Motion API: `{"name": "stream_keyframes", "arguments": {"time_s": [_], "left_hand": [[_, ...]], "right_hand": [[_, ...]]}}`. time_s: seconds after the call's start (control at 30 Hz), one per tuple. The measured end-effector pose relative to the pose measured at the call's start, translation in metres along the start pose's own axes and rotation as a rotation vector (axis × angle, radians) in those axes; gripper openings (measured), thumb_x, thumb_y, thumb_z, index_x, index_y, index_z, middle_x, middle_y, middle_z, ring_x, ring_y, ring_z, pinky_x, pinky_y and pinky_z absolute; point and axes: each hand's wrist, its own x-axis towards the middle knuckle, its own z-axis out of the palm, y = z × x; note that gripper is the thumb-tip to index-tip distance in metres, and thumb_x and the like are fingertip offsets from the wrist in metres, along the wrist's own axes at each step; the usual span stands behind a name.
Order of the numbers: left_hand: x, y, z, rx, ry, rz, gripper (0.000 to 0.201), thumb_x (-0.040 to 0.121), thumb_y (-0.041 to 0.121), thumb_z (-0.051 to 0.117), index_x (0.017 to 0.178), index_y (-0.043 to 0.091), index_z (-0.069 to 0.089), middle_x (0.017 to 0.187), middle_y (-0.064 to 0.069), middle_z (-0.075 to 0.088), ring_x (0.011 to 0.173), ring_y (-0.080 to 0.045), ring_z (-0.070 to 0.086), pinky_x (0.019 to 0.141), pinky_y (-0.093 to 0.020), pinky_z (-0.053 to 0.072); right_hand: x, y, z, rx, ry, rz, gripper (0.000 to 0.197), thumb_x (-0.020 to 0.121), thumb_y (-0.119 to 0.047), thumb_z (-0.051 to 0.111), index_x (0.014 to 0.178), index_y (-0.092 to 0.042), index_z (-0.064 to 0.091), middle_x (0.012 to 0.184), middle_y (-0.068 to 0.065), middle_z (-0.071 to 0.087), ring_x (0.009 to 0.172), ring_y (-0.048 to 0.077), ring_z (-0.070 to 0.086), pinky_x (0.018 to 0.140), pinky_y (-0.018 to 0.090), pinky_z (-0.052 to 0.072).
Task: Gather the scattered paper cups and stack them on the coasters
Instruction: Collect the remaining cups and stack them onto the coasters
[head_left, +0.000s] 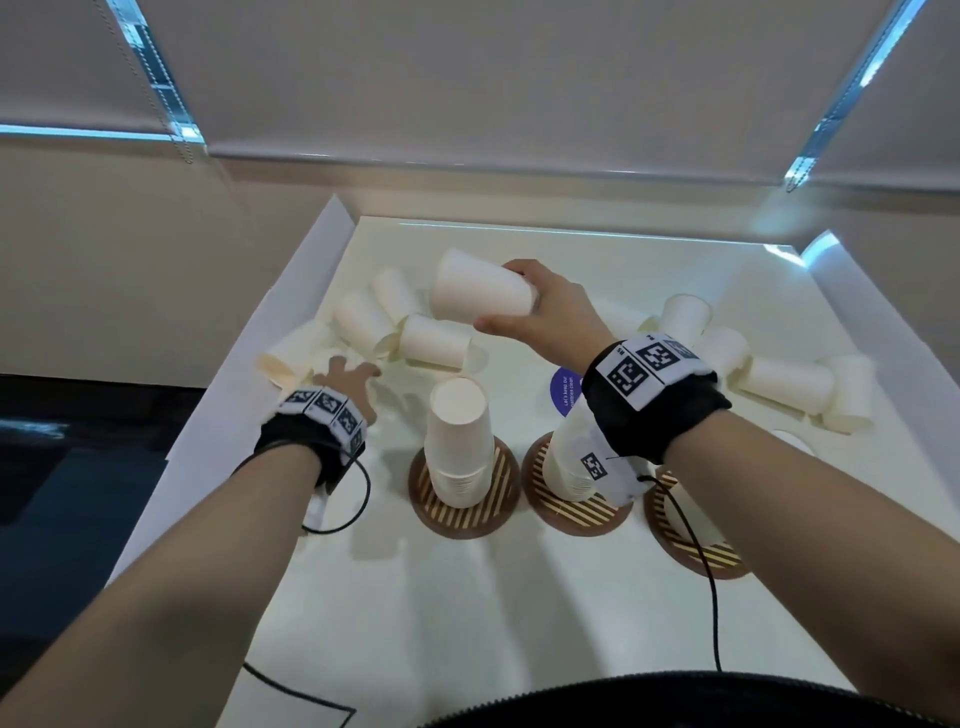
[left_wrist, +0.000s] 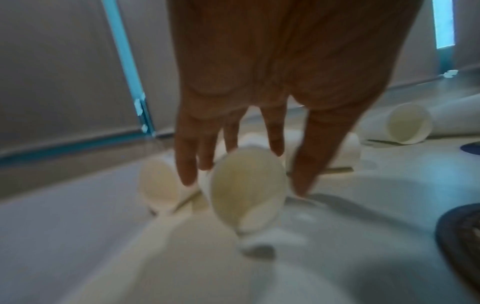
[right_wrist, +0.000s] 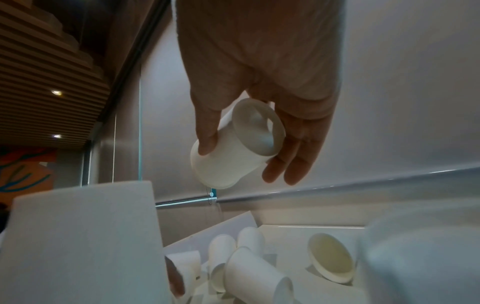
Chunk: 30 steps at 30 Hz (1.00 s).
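Note:
My right hand (head_left: 524, 301) grips a white paper cup (head_left: 467, 288) near its base and holds it on its side in the air, above the left pile of cups; thumb and fingers clasp the same cup (right_wrist: 233, 148) in the right wrist view. My left hand (head_left: 353, 371) hovers low at the left with straight, spread fingers (left_wrist: 185, 164) over a cup lying on its side (left_wrist: 246, 185), which is blurred. One stack of upside-down cups (head_left: 460, 441) stands on the left striped coaster (head_left: 498, 499). Another stack (head_left: 569, 462) stands on the middle coaster (head_left: 576, 514), partly hidden by my right wrist.
A third coaster (head_left: 727, 556) lies under my right forearm. Several loose cups lie at the left (head_left: 363, 317) and the right (head_left: 784, 384) of the white tray (head_left: 291, 317), whose walls stand raised. A purple sticker (head_left: 563, 395) and cables (head_left: 712, 597) lie on its floor.

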Motion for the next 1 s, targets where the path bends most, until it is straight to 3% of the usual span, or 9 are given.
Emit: {"name": "stream_keyframes", "arguments": {"time_s": [0.2, 0.4, 0.5, 0.57, 0.67, 0.77, 0.87, 0.93, 1.0], "left_hand": [[-0.002, -0.011, -0.002, -0.124, 0.171, -0.056, 0.045, 0.091, -0.001, 0.037, 0.129, 0.017, 0.054, 0.127, -0.018, 0.048, 0.107, -0.040, 0.055, 0.085, -0.041, 0.047], [-0.020, 0.025, -0.081, -0.706, 0.551, 0.005, 0.029, 0.095, 0.022, 0.045, 0.115, 0.009, 0.062, 0.106, -0.021, 0.065, 0.092, -0.038, 0.062, 0.076, -0.040, 0.052], [-0.035, 0.052, -0.113, -1.008, 0.415, 0.141, 0.027, 0.091, 0.010, 0.048, 0.112, 0.010, 0.064, 0.102, -0.012, 0.065, 0.081, -0.027, 0.060, 0.052, -0.028, 0.054], [-0.050, 0.075, -0.123, -1.066, 0.304, 0.228, 0.032, 0.088, 0.001, 0.048, 0.113, 0.009, 0.064, 0.101, -0.010, 0.064, 0.080, -0.024, 0.058, 0.047, -0.022, 0.049], [-0.073, 0.109, -0.119, -0.951, 0.237, 0.357, 0.033, 0.085, -0.001, 0.050, 0.111, 0.011, 0.067, 0.095, -0.008, 0.066, 0.071, -0.021, 0.060, 0.049, -0.024, 0.048], [-0.089, 0.138, -0.110, -0.797, 0.200, 0.388, 0.027, 0.087, 0.002, 0.049, 0.104, 0.010, 0.067, 0.075, -0.004, 0.064, 0.047, -0.005, 0.058, 0.038, -0.013, 0.045], [-0.098, 0.156, -0.102, -0.675, 0.065, 0.366, 0.017, 0.090, 0.007, 0.047, 0.086, 0.008, 0.064, 0.056, 0.002, 0.057, 0.026, 0.001, 0.048, 0.030, -0.008, 0.035], [-0.104, 0.163, -0.096, -0.571, -0.030, 0.407, 0.014, 0.088, 0.007, 0.051, 0.083, 0.009, 0.063, 0.057, 0.001, 0.058, 0.027, 0.000, 0.048, 0.031, -0.009, 0.035], [-0.106, 0.166, -0.091, -0.506, -0.097, 0.451, 0.010, 0.085, 0.004, 0.057, 0.085, 0.010, 0.066, 0.068, -0.005, 0.064, 0.042, -0.003, 0.056, 0.039, -0.013, 0.041]], "right_hand": [[0.002, 0.008, -0.005, 0.009, -0.035, 0.009, 0.062, 0.072, -0.028, 0.079, 0.128, -0.020, 0.051, 0.118, 0.006, 0.059, 0.108, 0.023, 0.053, 0.088, 0.034, 0.049], [-0.004, 0.011, -0.029, 0.141, -0.147, 0.093, 0.056, 0.073, -0.018, 0.079, 0.123, -0.022, 0.054, 0.104, -0.004, 0.054, 0.094, 0.018, 0.053, 0.074, 0.029, 0.048], [-0.013, 0.009, -0.046, 0.254, -0.186, 0.082, 0.052, 0.073, -0.012, 0.078, 0.119, -0.024, 0.056, 0.101, -0.003, 0.057, 0.090, 0.018, 0.056, 0.079, 0.032, 0.051], [-0.020, 0.006, -0.056, 0.317, -0.177, 0.057, 0.048, 0.073, -0.012, 0.078, 0.114, -0.027, 0.057, 0.099, -0.002, 0.060, 0.086, 0.015, 0.058, 0.074, 0.028, 0.051], [-0.032, -0.001, -0.067, 0.368, -0.130, 0.040, 0.041, 0.076, -0.024, 0.077, 0.112, -0.025, 0.059, 0.087, -0.008, 0.062, 0.067, 0.006, 0.058, 0.055, 0.017, 0.042], [-0.040, -0.007, -0.076, 0.347, 0.036, 0.075, 0.051, 0.072, -0.046, 0.075, 0.113, -0.019, 0.060, 0.089, -0.005, 0.061, 0.058, 0.005, 0.053, 0.044, 0.013, 0.036], [-0.047, -0.010, -0.089, 0.188, 0.223, 0.063, 0.047, 0.071, -0.049, 0.074, 0.101, -0.014, 0.062, 0.097, -0.001, 0.064, 0.082, 0.014, 0.061, 0.063, 0.023, 0.049], [-0.055, -0.013, -0.098, -0.008, 0.226, 0.056, 0.041, 0.070, -0.050, 0.072, 0.090, -0.016, 0.061, 0.098, 0.000, 0.063, 0.095, 0.022, 0.060, 0.080, 0.036, 0.050], [-0.063, -0.017, -0.100, -0.257, 0.195, 0.072, 0.042, 0.073, -0.049, 0.068, 0.099, -0.018, 0.061, 0.107, 0.002, 0.062, 0.103, 0.024, 0.058, 0.084, 0.035, 0.048]]}}
